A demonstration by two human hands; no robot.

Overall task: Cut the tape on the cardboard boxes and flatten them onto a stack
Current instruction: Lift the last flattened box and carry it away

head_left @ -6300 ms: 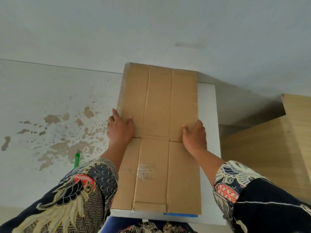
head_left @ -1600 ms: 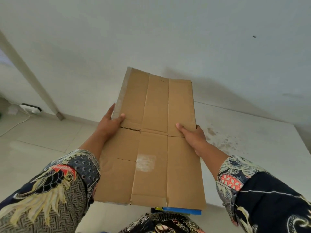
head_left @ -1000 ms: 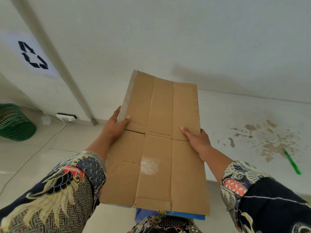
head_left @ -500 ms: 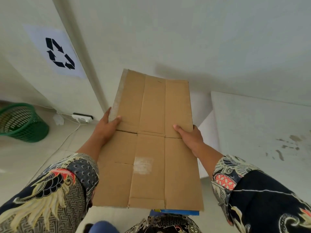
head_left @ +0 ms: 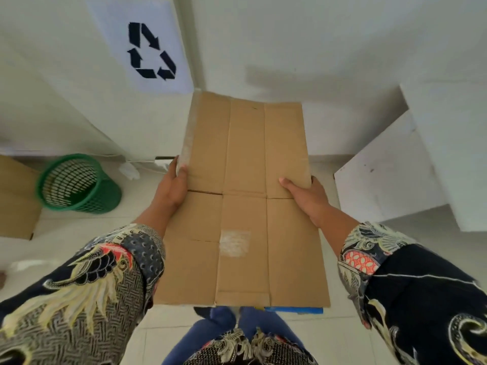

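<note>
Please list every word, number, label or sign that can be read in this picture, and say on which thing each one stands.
No words or numbers can be read anywhere.
Recycling sign: three dark chasing arrows, no lettering, on a white sheet on the wall.
Flattened cardboard box, held by the left hand and the right hand: no print, only tape residue.
Green basket: no label visible.

Flattened box (head_left: pixel 245 201) between both hands, basket (head_left: pixel 79 184) far left below sign (head_left: pixel 150 50).

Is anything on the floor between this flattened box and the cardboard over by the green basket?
The green basket itself stands between the flattened box, held by both hands, and the cardboard at far left.
</note>
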